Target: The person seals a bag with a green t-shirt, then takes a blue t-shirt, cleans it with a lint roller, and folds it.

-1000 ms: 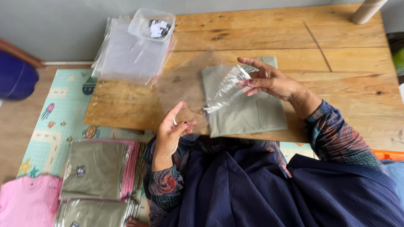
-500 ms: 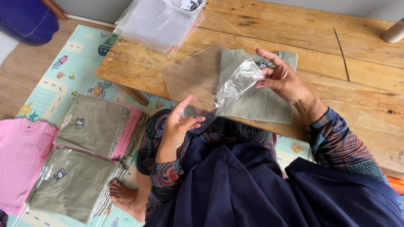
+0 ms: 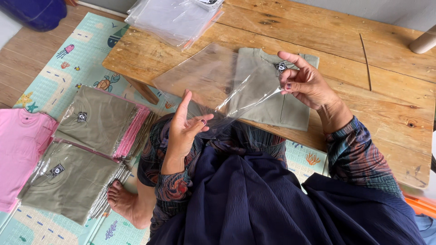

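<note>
I see the right hand (image 3: 305, 83) pinching the clear plastic bag (image 3: 213, 86) at its corner above the folded olive shirt (image 3: 268, 90); the left hand (image 3: 184, 129) nips the near edge. It looks flimsy and slippery, so edges seem best.

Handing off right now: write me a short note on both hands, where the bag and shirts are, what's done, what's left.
Left hand: pinches the near edge of the clear bag.
Right hand: pinches the bag's far edge, above the folded green shirt on the table.
Bag is held up over the table, empty; the shirt lies flat, unbagged.
Done: bagged shirts stacked on the floor mat.
Left: this shirt is not in the bag. Spare bags lie at the table's far end.
</note>
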